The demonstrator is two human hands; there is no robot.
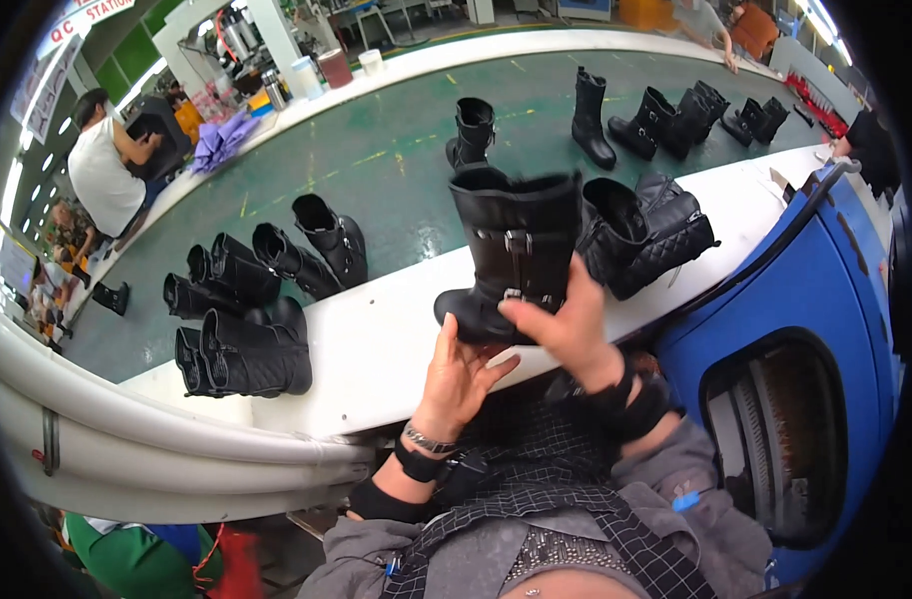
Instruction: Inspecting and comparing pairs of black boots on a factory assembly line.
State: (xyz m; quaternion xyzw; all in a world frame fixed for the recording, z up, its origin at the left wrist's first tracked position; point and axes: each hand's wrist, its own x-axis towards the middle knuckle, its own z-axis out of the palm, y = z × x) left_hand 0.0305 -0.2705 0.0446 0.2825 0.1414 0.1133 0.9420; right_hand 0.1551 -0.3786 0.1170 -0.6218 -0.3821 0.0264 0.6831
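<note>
A black mid-calf boot (516,240) with buckled straps stands upright in the air over the near edge of the white counter. My right hand (576,324) grips its ankle and heel side, thumb across the lower strap. Under the toe, my left hand (461,374) cradles the boot, thumb up against the toe and fingers beneath the sole, partly hidden. Just right of the held boot, a pair of black quilted boots (660,235) rests on the counter, one lying over. To the left, another quilted pair (251,354) lies near the counter's edge.
A green conveyor belt (406,130) runs beyond the white counter (376,344), carrying several black boots (316,250). A blue machine (805,379) with a dark window stands close on my right. A white curved duct (156,419) borders the left. A seated person (106,170) works across the belt.
</note>
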